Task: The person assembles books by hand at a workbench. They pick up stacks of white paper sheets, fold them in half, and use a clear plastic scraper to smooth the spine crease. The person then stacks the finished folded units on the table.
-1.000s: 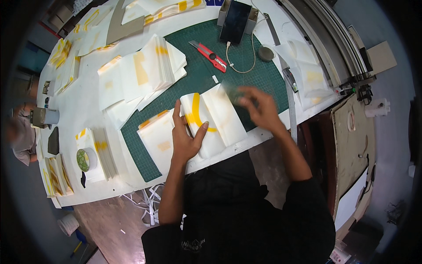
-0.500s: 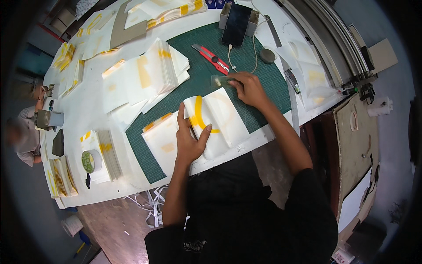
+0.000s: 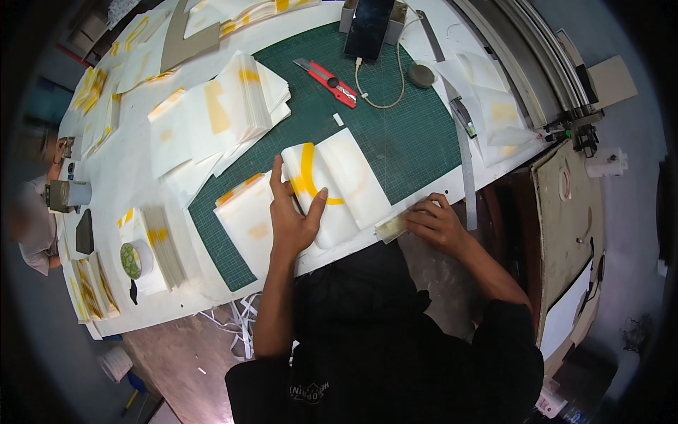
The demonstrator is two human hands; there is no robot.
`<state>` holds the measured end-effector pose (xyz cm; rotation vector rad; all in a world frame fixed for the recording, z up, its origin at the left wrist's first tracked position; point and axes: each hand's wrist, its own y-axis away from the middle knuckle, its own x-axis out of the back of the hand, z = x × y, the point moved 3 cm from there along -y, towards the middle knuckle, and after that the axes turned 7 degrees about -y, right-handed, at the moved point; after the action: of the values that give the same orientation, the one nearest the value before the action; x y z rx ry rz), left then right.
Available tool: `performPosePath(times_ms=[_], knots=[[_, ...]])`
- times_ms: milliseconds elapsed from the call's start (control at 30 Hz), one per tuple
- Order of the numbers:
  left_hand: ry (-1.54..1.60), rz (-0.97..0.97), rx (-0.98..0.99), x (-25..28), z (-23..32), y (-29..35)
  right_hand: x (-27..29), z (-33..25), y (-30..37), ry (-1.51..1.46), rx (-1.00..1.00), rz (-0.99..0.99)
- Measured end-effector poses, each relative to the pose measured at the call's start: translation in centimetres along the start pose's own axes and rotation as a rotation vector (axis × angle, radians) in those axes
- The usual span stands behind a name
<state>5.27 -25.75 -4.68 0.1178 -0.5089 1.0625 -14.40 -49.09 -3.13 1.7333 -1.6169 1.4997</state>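
My left hand [image 3: 300, 225] grips the left part of folded white paper [image 3: 352, 169], thumb on top and fingers along its left edge. This part curls up and bears a curved yellow band; the right part lies flatter. At the table's front edge, my right hand [image 3: 436, 222] pinches a small, flat, see-through yellowish piece [image 3: 390, 227], its exact kind unclear. More white sheets [image 3: 247, 230] with orange edges lie left of the folded paper. A small white strip [image 3: 338, 119] rests on the green cutting mat [image 3: 417, 141] beyond it.
A red utility knife [image 3: 328, 83], a phone [image 3: 369, 30] with a cable and a round grey object [image 3: 421, 75] lie farther back. A metal ruler [image 3: 467, 177] is at right. Paper stacks [image 3: 244, 92] stand left. Another person [image 3: 39, 219] is at the far left.
My right hand has come from the mat beyond the paper down to the front edge, still pinching the see-through piece. A small white strip now shows on the mat. My left hand stays on the paper.
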Motion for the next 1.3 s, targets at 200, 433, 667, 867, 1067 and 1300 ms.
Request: performPosePath(times_ms=[200,433,667,867,1067,1300], knots=[[0.044,-0.021,0.000,0.1,0.4,0.0,1.3,5.6,-2.2,0.017,-0.329,0.300],[0.071,-0.024,0.022,0.4,0.2,0.0,-0.3,2.0,-9.1,-0.120,-0.385,0.515],[0.130,-0.070,0.015,0.3,-0.5,0.2,-5.0,0.7,-10.3,-1.103,-0.803,0.238],[0.077,-0.064,-0.026,0.1,-0.7,0.1,-4.6,1.3,-10.8,-1.032,-0.833,0.181],[0.112,-0.076,0.013,0.3,-0.4,0.1,-3.5,1.6,-11.3,-1.040,-0.891,0.167],[0.096,-0.066,-0.027,0.0,-0.9,0.1,-3.7,1.5,-11.2,-1.006,-0.898,0.101]])
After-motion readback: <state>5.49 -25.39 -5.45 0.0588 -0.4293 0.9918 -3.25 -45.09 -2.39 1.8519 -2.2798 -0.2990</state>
